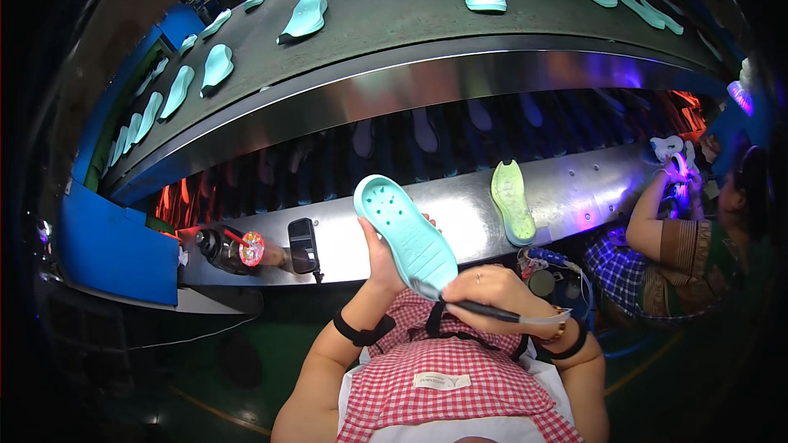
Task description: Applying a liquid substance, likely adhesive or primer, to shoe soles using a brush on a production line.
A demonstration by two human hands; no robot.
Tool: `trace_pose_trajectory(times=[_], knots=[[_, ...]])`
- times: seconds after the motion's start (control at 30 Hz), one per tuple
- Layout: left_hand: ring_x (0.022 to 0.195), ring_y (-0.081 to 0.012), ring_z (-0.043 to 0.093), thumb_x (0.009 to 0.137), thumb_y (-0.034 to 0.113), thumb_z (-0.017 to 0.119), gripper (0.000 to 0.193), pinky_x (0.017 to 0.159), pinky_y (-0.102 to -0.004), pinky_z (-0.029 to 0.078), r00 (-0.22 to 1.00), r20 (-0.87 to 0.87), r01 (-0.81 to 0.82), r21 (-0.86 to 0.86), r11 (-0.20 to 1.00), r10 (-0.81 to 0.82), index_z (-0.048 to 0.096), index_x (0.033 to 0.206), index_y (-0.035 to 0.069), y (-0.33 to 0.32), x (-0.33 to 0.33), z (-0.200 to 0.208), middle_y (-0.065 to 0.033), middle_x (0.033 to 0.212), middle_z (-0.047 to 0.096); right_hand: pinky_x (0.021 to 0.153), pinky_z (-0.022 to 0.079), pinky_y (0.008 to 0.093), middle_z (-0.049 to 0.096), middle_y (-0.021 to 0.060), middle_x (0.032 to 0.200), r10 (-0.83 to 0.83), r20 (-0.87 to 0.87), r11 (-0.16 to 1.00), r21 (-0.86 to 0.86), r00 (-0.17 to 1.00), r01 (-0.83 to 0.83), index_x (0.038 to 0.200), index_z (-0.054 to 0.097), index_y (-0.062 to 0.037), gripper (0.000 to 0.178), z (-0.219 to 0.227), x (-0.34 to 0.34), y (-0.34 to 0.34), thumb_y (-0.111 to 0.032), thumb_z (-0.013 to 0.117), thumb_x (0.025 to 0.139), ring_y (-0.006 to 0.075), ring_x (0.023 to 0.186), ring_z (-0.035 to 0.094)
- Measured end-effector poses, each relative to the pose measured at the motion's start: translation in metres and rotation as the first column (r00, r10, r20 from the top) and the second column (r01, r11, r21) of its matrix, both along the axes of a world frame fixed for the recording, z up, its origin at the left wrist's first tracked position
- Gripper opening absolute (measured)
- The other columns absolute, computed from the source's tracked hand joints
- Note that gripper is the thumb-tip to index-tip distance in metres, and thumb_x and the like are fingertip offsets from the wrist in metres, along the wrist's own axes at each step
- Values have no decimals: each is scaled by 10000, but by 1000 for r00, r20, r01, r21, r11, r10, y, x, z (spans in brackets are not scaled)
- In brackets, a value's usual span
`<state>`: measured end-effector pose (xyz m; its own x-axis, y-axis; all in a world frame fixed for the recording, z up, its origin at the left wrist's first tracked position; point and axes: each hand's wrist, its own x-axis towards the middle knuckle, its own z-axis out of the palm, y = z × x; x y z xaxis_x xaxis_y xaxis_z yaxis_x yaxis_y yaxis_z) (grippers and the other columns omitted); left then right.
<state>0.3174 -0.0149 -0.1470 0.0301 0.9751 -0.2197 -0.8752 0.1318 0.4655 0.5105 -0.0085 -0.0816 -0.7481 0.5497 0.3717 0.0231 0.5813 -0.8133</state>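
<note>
My left hand [382, 258] is closed around a pale turquoise shoe sole [408, 234], its thumb along one edge and fingertips showing past the other. Small holes dot the sole's far rounded end. In my right hand [492, 291] is a brush [492, 312] with a black handle and a clear tube at its rear. The brush's working end is at the near end of the sole; my fingers partly cover it, and I cannot tell whether bristles touch. Right of the held sole, a yellow-green shoe piece [513, 203] lies on the metal ledge [460, 197].
Beyond the ledge, more soles ride on a dark conveyor belt [386, 16] and a lower level glowing red at both ends. A phone [303, 246], a dark bottle [215, 248] and a red-topped cup [252, 248] stand left. Another person [681, 254] works at the right.
</note>
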Motion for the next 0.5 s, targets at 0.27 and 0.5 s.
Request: trace_pose_trajectory(times=[0.27,0.5], knots=[[918,-305,532,786,717,119,853,916,-459,376,997,73,16,93,996,-23,400,1221,39,1,15,29,-147,940,565,741,481,301,637,115,836,-162,-158,976,-169,974,135,886,644,-21,202,-1,-15,15,-28,671,686,226,832,610],[933,-279,533,727,771,244,898,932,-449,370,994,-39,-101,138,985,107,411,1211,34,6,1,48,-130,948,569,741,468,296,643,70,863,-175,-83,983,-69,981,169,912,650,-40,244,6,3,22,-34,697,673,204,835,585]])
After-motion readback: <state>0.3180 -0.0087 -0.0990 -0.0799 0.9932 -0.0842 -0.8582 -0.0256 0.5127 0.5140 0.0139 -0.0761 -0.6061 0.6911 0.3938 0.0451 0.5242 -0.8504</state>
